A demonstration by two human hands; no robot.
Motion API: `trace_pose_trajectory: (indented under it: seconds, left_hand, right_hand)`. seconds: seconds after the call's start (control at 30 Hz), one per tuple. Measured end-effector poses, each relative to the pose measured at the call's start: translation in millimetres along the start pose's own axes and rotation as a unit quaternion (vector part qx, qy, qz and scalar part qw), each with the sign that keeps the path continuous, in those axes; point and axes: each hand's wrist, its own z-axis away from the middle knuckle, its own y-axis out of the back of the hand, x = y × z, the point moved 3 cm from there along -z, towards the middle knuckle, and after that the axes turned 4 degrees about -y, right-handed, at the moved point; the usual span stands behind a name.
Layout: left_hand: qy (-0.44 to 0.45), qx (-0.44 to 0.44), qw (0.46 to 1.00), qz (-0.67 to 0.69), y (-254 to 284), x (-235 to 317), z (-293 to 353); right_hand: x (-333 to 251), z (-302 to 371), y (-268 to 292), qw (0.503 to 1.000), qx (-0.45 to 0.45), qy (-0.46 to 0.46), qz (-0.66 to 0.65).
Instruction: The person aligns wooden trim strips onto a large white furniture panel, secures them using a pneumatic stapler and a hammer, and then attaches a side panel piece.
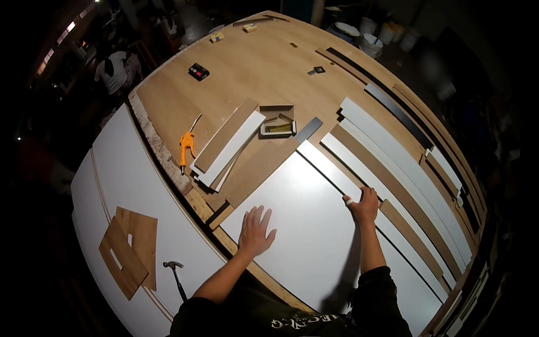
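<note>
A large white panel (pixel 303 224) lies on the workbench in front of me. My left hand (pixel 256 232) rests flat on its left part, fingers spread. Further right, my right hand (pixel 365 206) bends its fingers over a narrow white edge strip (pixel 328 173) that runs along the panel's right side. A white band shows on that hand's thumb. Dark gaps separate the strip from the panel and from the neighbouring strips. Past it lie several long white and brown strips (pixel 387 174). A dark flat bar (pixel 309 130) sits at the panel's far corner.
Left of the far corner are stacked boards (pixel 227 143), a small open box (pixel 279 128) and an orange air blow gun (pixel 186 149). A hammer (pixel 176 276) and two brown wood pieces (pixel 128 250) lie on a white sheet (pixel 149 185). Buckets (pixel 370 45) stand beyond the bench.
</note>
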Motion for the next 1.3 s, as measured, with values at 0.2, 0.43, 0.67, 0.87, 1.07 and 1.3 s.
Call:
trace_pose_trajectory:
  seconds: [0.2,0.43,0.67,0.87,1.07,1.3]
  left_hand:
    - [-0.005,0.004,1.000,-0.001,-1,-1,6]
    - [-0.022,0.013,1.000,0.005,3,5,7]
    - [-0.045,0.080,0.996,0.000,7,-5,4]
    - [0.087,0.186,0.962,0.180,44,-7,85]
    - [0.329,0.238,0.914,0.013,71,-66,316]
    - [0.461,0.168,0.869,-0.057,7,-183,398]
  right_hand:
    - [-10,10,9,0.998,0.046,-0.028,0.015]
    - [-9,13,19,0.998,0.042,-0.037,-0.002]
    - [-12,4,8,0.999,0.045,0.000,0.004]
    - [18,13,-9,0.993,0.086,0.077,0.022]
    - [7,25,-10,0.990,0.062,0.081,0.097]
    - [50,3,-33,0.992,0.087,0.085,0.015]
